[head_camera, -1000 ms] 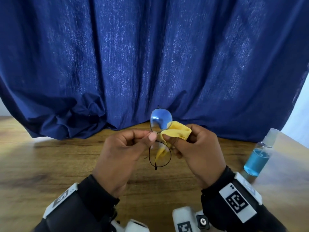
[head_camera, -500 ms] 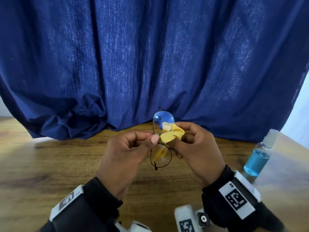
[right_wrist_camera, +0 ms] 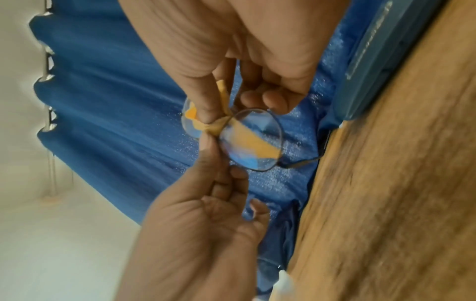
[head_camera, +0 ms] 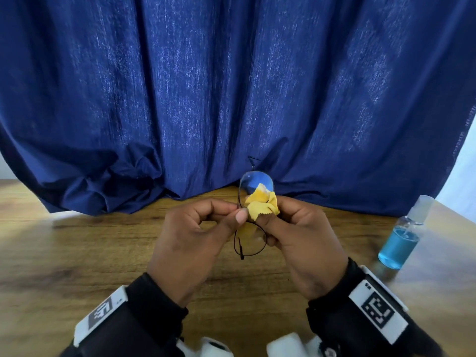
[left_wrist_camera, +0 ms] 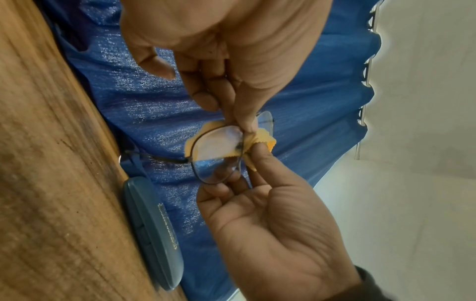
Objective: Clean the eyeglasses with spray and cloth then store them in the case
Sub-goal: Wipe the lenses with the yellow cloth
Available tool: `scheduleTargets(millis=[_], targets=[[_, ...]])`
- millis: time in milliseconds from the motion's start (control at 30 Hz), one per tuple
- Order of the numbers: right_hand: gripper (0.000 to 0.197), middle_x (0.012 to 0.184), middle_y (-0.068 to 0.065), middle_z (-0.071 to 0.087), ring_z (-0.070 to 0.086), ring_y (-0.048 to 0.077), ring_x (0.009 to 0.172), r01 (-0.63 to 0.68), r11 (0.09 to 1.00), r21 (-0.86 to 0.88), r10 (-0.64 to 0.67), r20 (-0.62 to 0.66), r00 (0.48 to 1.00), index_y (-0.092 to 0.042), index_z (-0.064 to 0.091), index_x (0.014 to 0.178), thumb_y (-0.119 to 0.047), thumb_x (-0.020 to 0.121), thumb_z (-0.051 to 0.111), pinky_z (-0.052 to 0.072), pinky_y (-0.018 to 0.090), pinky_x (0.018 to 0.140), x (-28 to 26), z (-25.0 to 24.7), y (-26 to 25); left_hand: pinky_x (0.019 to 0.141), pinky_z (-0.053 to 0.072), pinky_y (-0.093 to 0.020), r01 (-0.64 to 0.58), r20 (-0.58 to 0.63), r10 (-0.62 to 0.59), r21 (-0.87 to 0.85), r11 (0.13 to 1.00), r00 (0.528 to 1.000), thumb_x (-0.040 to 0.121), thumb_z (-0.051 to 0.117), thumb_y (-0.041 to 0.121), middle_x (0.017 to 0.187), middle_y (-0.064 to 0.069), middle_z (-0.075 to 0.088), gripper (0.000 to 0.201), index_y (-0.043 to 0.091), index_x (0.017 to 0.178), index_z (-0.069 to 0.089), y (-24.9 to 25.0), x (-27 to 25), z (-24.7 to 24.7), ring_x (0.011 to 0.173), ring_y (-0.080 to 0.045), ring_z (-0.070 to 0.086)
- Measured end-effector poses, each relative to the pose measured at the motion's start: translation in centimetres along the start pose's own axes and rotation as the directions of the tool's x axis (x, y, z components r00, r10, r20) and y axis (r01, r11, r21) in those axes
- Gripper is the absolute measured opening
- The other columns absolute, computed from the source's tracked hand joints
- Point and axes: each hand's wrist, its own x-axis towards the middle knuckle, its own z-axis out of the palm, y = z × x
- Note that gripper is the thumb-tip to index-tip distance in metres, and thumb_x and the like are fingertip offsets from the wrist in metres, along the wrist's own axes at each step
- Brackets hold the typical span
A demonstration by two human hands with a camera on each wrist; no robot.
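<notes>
Thin black round-rimmed eyeglasses (head_camera: 249, 254) are held upright above the wooden table (head_camera: 77, 253), one lens above the other. My left hand (head_camera: 238, 212) pinches the frame at the bridge between thumb and forefinger. My right hand (head_camera: 268, 217) grips a bunched yellow cloth (head_camera: 262, 207) against the bridge and the lower edge of the far lens (head_camera: 253, 180). The left wrist view shows the cloth (left_wrist_camera: 269, 140) behind the near lens (left_wrist_camera: 216, 154). In the right wrist view the cloth (right_wrist_camera: 216, 126) is squeezed under my right thumb. The shut blue-grey case (left_wrist_camera: 154, 234) lies on the table by the curtain.
A clear spray bottle (head_camera: 401, 240) of blue liquid stands on the table to the right of my hands. A dark blue curtain (head_camera: 231, 99) hangs behind and bunches onto the table's far edge. The case (right_wrist_camera: 373, 61) sits against that curtain.
The yellow cloth has gone from spread beside the far lens to bunched tightly at the bridge. Both hands and the glasses have shifted slightly to the right.
</notes>
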Motion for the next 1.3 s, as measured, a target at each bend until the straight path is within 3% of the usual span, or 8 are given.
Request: scheduleTargets(millis=[233,367,533,633,800,1033,1133,1300], targets=[[0.024,0.085,0.013,0.071,0.054,0.020,0.068,-0.123,0.975,0.184,0.128,-0.016,0.992,-0.009,0.079,0.093,-0.011,0.070,0.078,0.045,0.025,0.058,0.4,-0.1,0.4,0.073,0.055,-0.010,-0.013,-0.008,0.013,0.028,1.000,1.000,0.076,0.078,0.033,0.084,0.009,0.081,0.013,0.023,0.085,0.082,0.1,-0.1,0.1,0.081,-0.003,0.075],[0.026,0.075,0.001,0.074,0.064,0.005,0.059,-0.104,0.976,0.191,0.099,0.034,0.994,-0.009,0.077,0.092,-0.017,0.067,0.075,0.049,0.017,0.054,0.4,0.0,0.2,0.077,0.059,-0.016,0.058,0.034,-0.056,-0.059,0.997,0.998,0.075,0.077,0.035,0.087,0.001,0.082,0.020,0.019,0.087,0.082,0.1,-0.1,0.1,0.087,-0.011,0.077],[0.037,0.086,0.008,0.076,0.069,0.012,0.075,-0.039,0.991,0.132,0.034,0.043,0.999,-0.013,0.079,0.093,-0.033,0.061,0.080,0.056,0.026,0.069,0.8,-0.3,0.3,0.073,0.057,-0.012,0.143,0.061,-0.133,-0.198,0.970,0.989,0.073,0.076,0.029,0.089,-0.011,0.082,0.026,0.008,0.087,0.082,0.3,-0.1,0.5,0.090,-0.021,0.077],[0.030,0.093,0.018,0.076,0.070,0.023,0.085,-0.010,0.996,0.093,0.009,0.015,1.000,-0.014,0.078,0.086,-0.033,0.063,0.081,0.058,0.038,0.083,0.9,-0.5,0.3,0.071,0.056,-0.011,0.174,0.116,-0.148,-0.255,0.951,0.982,0.076,0.074,0.023,0.088,-0.011,0.082,0.021,0.006,0.087,0.081,0.6,0.0,0.3,0.082,-0.014,0.076],[0.028,0.100,0.016,0.078,0.074,0.028,0.095,0.043,0.993,0.112,-0.050,0.065,0.997,-0.005,0.077,0.098,-0.020,0.074,0.075,0.060,0.038,0.088,1.1,-0.7,0.1,0.066,0.053,-0.009,0.183,0.139,-0.149,-0.278,0.943,0.979,0.080,0.072,0.019,0.087,-0.010,0.082,0.020,0.003,0.088,0.080,0.7,0.1,0.1,0.073,-0.004,0.072],[0.041,0.095,0.025,0.068,0.061,0.025,0.074,0.075,0.997,-0.015,-0.076,-0.088,0.993,-0.004,0.063,0.104,-0.021,0.072,0.081,0.054,0.037,0.063,1.3,-0.6,0.3,0.056,0.048,-0.005,0.176,0.137,-0.138,-0.321,0.931,0.981,0.080,0.069,0.018,0.073,0.000,0.077,0.021,0.000,0.086,0.077,1.1,0.1,0.2,0.059,0.005,0.065],[0.033,0.087,0.017,0.074,0.062,0.015,0.063,0.062,0.998,0.029,-0.062,-0.012,0.998,-0.005,0.072,0.095,-0.028,0.072,0.077,0.051,0.029,0.056,1.1,-0.5,0.3,0.055,0.047,-0.006,0.170,0.131,-0.133,-0.336,0.926,0.982,0.081,0.069,0.017,0.070,-0.001,0.075,0.022,-0.004,0.086,0.076,0.9,0.2,0.3,0.055,0.004,0.062],[0.022,0.095,0.008,0.080,0.070,0.011,0.076,0.110,0.994,0.020,-0.111,0.100,0.989,-0.013,0.080,0.099,-0.023,0.080,0.073,0.053,0.021,0.064,0.9,-0.8,0.0,0.058,0.049,-0.008,0.156,0.131,-0.121,-0.306,0.939,0.984,0.083,0.069,0.017,0.077,-0.008,0.079,0.024,-0.004,0.090,0.078,0.9,0.1,0.2,0.059,0.001,0.064]])
